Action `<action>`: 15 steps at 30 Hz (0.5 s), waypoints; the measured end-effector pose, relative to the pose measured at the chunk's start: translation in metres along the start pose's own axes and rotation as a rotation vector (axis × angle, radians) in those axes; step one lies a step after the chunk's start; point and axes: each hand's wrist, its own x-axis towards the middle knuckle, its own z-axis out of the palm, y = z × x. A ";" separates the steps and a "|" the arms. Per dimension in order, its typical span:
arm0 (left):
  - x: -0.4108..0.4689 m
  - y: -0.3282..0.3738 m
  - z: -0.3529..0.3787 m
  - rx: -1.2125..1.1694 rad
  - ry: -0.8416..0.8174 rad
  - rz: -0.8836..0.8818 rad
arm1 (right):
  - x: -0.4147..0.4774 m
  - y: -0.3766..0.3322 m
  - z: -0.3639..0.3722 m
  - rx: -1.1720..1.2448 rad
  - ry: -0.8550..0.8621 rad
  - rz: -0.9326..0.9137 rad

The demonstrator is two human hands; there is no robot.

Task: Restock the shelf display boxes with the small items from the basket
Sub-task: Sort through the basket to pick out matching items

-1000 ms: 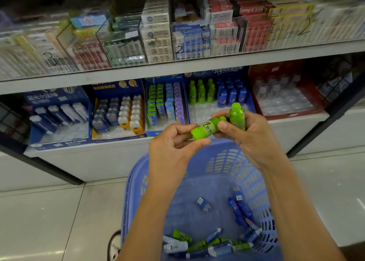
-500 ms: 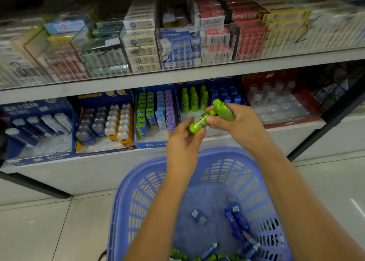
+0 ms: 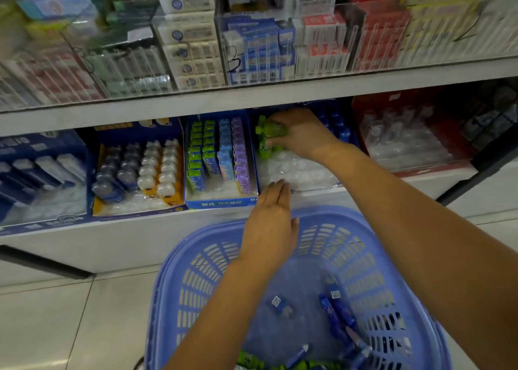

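Green bottles (image 3: pixel 273 131): at back-left of the display box (image 3: pixel 297 170), over its clear tray. Right hand (image 3: pixel 304 135): fingers curled round them, gripping. Left hand (image 3: pixel 269 226): fingers (image 3: pixel 276 190) straight and together, holding nothing, tips at the box's front edge. Basket (image 3: pixel 173 271): below the box, blue tubes (image 3: pixel 339 313) inside.

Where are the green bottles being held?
Head view: the right hand holds the green bottles in the lower shelf's display box, left of the blue bottles.
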 end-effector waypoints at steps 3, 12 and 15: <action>-0.001 -0.001 0.001 0.004 0.014 0.013 | 0.009 -0.002 -0.007 -0.085 -0.088 -0.029; 0.001 -0.001 0.000 -0.015 0.020 0.003 | 0.012 -0.005 -0.011 -0.137 -0.159 -0.047; 0.001 -0.002 0.001 -0.017 0.026 0.000 | 0.014 -0.008 -0.005 -0.206 -0.186 -0.110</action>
